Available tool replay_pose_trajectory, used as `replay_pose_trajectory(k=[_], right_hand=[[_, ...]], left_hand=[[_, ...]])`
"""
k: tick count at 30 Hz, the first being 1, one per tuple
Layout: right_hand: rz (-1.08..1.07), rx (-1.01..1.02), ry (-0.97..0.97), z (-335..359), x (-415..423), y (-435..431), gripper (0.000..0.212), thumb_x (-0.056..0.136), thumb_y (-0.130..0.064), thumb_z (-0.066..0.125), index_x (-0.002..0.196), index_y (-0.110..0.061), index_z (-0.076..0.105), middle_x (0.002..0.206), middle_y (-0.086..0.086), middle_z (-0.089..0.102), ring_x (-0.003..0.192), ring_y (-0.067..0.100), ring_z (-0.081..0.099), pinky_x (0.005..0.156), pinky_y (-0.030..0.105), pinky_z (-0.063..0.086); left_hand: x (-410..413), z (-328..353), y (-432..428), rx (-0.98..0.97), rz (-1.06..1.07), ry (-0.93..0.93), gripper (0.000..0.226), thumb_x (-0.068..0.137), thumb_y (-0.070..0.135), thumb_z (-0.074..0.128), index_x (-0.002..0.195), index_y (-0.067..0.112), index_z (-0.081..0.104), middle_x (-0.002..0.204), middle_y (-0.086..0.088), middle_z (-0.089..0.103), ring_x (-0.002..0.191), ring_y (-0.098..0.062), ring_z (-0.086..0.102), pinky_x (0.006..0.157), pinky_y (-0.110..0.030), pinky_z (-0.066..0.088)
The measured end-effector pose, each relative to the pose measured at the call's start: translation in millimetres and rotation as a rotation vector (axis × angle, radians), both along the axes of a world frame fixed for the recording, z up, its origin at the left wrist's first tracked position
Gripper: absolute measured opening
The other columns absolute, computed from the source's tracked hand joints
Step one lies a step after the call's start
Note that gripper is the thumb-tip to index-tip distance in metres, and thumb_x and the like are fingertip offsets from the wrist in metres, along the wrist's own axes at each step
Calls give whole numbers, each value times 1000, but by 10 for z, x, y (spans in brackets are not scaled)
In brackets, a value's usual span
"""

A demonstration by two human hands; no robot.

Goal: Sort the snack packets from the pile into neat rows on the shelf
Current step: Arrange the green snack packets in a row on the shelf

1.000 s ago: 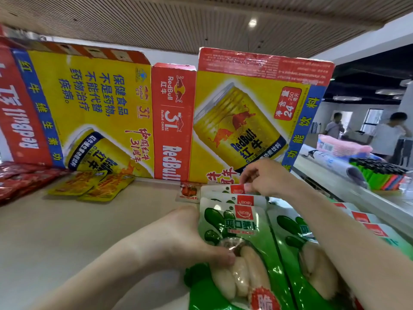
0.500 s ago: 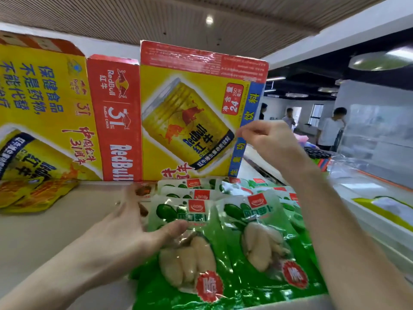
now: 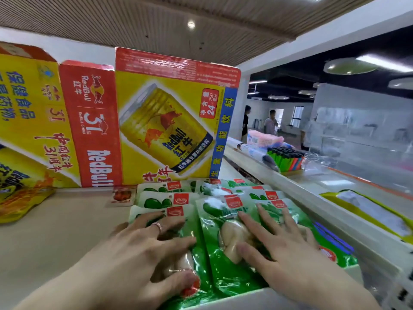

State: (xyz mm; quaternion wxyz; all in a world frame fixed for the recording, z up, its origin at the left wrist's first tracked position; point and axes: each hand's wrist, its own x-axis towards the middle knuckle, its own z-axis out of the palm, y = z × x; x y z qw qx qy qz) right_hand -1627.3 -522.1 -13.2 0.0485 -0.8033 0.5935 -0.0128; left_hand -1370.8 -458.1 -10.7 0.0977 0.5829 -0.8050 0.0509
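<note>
Pressing flat: left hand (image 3: 143, 247) and right hand (image 3: 274, 242), fingers spread, gripping nothing, on green packets (image 3: 214, 260), likely squaring overlapped rows against shelf (image 3: 55, 231) front edge.

Both hands flat on green snack packets (image 3: 225, 260) on shelf (image 3: 55, 238): left hand (image 3: 143, 249), right hand (image 3: 279, 249). Red Bull cartons (image 3: 169, 121) stand behind.

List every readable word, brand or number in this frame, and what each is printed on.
"RedBull", "红牛", "31": red carton panel, printed sideways.
"RedBull 红牛": pictured can on the right yellow panel.
"24", "250": red badge on that panel.
"保健食品": left yellow panel.
Green snack packets: red logos too blurred to read.
</note>
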Motion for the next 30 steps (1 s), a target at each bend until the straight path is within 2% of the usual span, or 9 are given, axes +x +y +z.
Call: replay_pose_trajectory(k=[3, 7, 11, 16, 19, 23, 26, 28, 30], right_hand=[[32, 27, -4, 6, -39, -62, 77, 39, -95, -17, 115, -84, -14, 152, -31, -25, 143, 24, -32, 113, 65, -11], [47, 19, -10, -10, -64, -83, 78, 37, -97, -19, 114, -86, -17, 151, -33, -24, 143, 21, -34, 113, 64, -12], [33, 14, -19, -20, -49, -55, 87, 27, -98, -23, 113, -85, -19, 150, -32, -25, 145, 22, -29, 115, 62, -7], [-17, -42, -23, -61, -24, 7, 81, 22, -95, -31, 102, -87, -21, 156, -28, -21, 150, 23, -15, 117, 57, 5], [3, -60, -26, -75, -43, 37, 81, 21, -95, -31, 100, -87, -19, 156, -28, -20, 150, 24, -14, 117, 56, 7], [44, -90, -53, -53, -74, 61, 74, 36, -95, -26, 109, -83, -26, 149, -26, -33, 145, 27, -28, 116, 64, -2], [80, -224, -60, -42, -50, 58, 75, 44, -87, -37, 118, -75, -33, 142, -26, -43, 139, 22, -40, 115, 61, -12], [154, -335, -132, -77, -12, 64, 79, 51, -90, -33, 127, -74, -24, 147, -29, -37, 138, 12, -42, 115, 56, -17], [235, -423, -254, -115, 59, 82, 76, 68, -91, -16, 139, -69, -4, 156, -29, -20, 142, 4, -33, 116, 53, -14]], left_hand=[[-42, 32, 5, 41, 28, -19, 62, 77, 93, 17, 135, 76, 3, 155, 39, -8, 145, 4, -12, 122, -36, 12], [-88, 30, -5, -47, 27, -51, 53, 79, 92, 20, 130, 79, 19, 152, 41, 14, 147, -1, 15, 113, -41, 34], [-119, 36, 52, 17, 62, -36, 58, 76, 93, 16, 131, 79, 3, 153, 42, -6, 146, 5, -7, 119, -32, 19], [-81, 7, 73, 26, 55, -23, 61, 77, 91, 17, 135, 76, 5, 156, 39, -3, 148, 0, -4, 121, -37, 16], [-48, -38, 51, 42, 43, -27, 61, 78, 90, 16, 136, 74, 6, 156, 38, -1, 148, -1, -5, 121, -40, 16], [-48, -13, 77, 40, 78, 24, 60, 85, 82, 17, 142, 68, 6, 156, 38, -4, 146, 4, -6, 121, -37, 12], [-53, 6, 128, -52, 123, 132, 67, 83, 84, 9, 146, 61, 8, 154, 40, 1, 143, 10, 6, 119, -32, 20], [-83, 8, 195, -146, 155, 179, 72, 80, 84, 4, 147, 60, 12, 154, 41, 4, 141, 12, 10, 113, -26, 23], [-127, -18, 272, -236, 194, 170, 73, 81, 82, 4, 148, 56, 17, 155, 37, 8, 141, 11, 12, 107, -24, 22]])
